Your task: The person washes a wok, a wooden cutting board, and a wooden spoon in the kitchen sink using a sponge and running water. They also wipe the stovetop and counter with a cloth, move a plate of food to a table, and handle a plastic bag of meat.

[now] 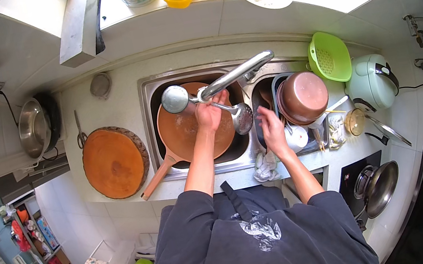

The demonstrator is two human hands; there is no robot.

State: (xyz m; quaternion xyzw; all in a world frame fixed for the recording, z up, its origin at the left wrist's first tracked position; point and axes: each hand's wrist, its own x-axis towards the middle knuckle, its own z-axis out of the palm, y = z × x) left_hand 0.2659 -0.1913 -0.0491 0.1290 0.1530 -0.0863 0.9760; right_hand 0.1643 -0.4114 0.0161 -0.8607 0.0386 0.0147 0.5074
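Observation:
My left hand (210, 114) is under the chrome faucet (239, 74), palm turned up, with the metal handle of a slotted spoon (243, 118) in its fingers. The spoon's perforated head points right, over the sink divider. Beneath that hand, an orange-brown frying pan (178, 137) rests in the left basin of the steel sink (146, 97), its handle reaching over the front rim. My right hand (272, 127) holds nothing and hovers by the right basin, fingers bent and apart. Beside it are an upturned pinkish pot (306, 92) and a white cup (296, 138).
A round wooden cutting board (115, 162) and scissors (81, 135) lie left of the sink. A green colander (329, 56), a rice cooker (370, 80) and a glass bowl (355, 122) stand right. A crumpled cloth (265, 167) sits on the front edge. A pan (383, 188) rests on the stove.

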